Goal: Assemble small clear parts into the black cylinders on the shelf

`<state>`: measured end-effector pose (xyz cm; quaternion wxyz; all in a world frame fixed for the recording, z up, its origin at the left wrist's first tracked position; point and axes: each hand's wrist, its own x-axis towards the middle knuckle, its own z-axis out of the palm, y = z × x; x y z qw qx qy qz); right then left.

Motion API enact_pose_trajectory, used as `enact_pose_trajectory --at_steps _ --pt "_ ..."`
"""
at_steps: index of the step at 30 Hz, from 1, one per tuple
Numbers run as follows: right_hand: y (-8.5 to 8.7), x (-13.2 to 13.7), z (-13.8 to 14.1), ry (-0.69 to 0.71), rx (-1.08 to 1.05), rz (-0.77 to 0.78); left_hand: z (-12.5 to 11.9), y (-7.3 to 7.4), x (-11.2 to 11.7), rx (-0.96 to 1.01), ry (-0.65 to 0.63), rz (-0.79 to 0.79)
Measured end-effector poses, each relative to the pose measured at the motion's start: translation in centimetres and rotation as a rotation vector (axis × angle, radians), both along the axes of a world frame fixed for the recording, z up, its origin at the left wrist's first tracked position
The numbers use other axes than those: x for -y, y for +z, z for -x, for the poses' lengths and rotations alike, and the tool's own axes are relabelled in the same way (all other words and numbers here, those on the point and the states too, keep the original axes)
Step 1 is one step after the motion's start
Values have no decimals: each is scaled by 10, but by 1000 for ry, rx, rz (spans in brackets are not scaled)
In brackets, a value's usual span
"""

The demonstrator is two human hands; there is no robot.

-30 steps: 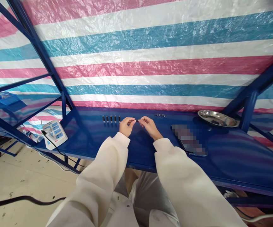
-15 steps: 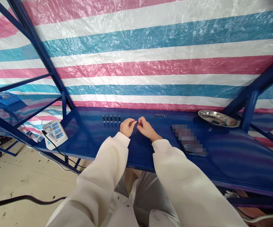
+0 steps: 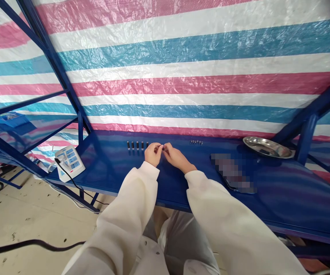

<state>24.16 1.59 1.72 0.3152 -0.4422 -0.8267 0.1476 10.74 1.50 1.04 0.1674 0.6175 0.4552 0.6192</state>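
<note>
My left hand (image 3: 152, 153) and my right hand (image 3: 174, 156) meet over the blue shelf (image 3: 282, 198), fingertips touching. The fingers of both are pinched together around a tiny part (image 3: 161, 147) that I cannot make out. A row of several small dark upright cylinders (image 3: 137, 145) stands just left of my left hand. A cluster of small metal pieces (image 3: 196, 142) lies to the right of my right hand, near the back of the shelf.
A white power strip (image 3: 69, 162) with a black cable sits at the shelf's left end. A blurred flat object (image 3: 233, 172) lies right of my hands, and a steel dish (image 3: 268, 147) stands at the far right. A striped tarp (image 3: 182, 76) hangs behind.
My right hand has moved left until its fingertips meet those of my left hand. The view has shifted slightly.
</note>
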Motion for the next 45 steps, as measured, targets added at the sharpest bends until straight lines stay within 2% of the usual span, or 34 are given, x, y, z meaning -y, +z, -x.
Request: enact_pose_trajectory --at_steps 6,11,14,17,22,30,36,45 --pt "-10 -22 16 -36 -19 52 1 4 2 93 54 53" --pt "-22 -46 32 -137 -86 118 8 10 0 422 145 5" --pt "-26 -54 40 -179 -82 171 13 11 -3 616 171 47" --pt "-28 -57 47 -248 -76 225 16 11 -6 719 173 109" --pt "-33 -59 50 -247 -38 206 14 14 -4 738 165 137" --pt "-38 -58 46 -227 -234 215 12 16 -1 775 127 149" --pt "-34 -57 48 -182 -172 175 11 17 0 764 124 145" --pt "-34 -58 50 -218 -74 188 10 17 0 754 127 149"
